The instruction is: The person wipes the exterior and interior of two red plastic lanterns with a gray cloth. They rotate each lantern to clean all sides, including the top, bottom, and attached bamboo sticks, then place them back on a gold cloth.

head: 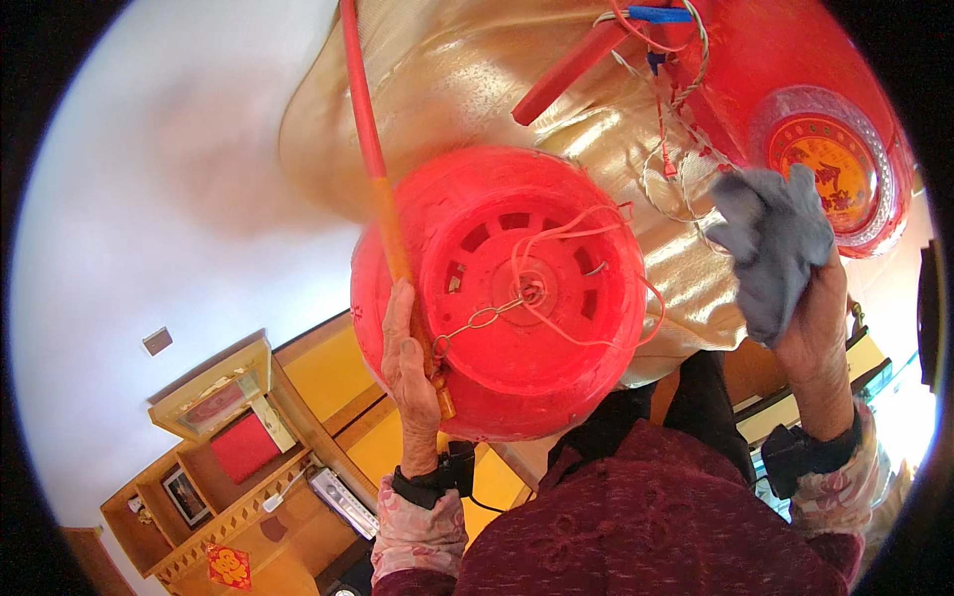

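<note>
In front of me is a round red lantern [477,402], its vented end facing up. A short metal chain [483,319] and a loop of thin red wire [574,339] come from its centre. My left hand [410,365] holds the lower end of a slim red-and-orange pole [365,127] against the lantern's left side. The chain's last ring meets the pole beside my fingers. A crumpled grey cloth [779,253] is in my right hand [816,328], apart from this lantern. It overlaps a second, larger red lantern [805,45] with a gold emblem.
Glossy gold fabric [447,82] spreads beneath the lanterns. A red rod [570,71] and twisted wires [697,59] with blue tape lie near the second lantern. Wooden shelving [246,514] with a silver electronic device [343,499] stands at lower left, by a white wall [149,186].
</note>
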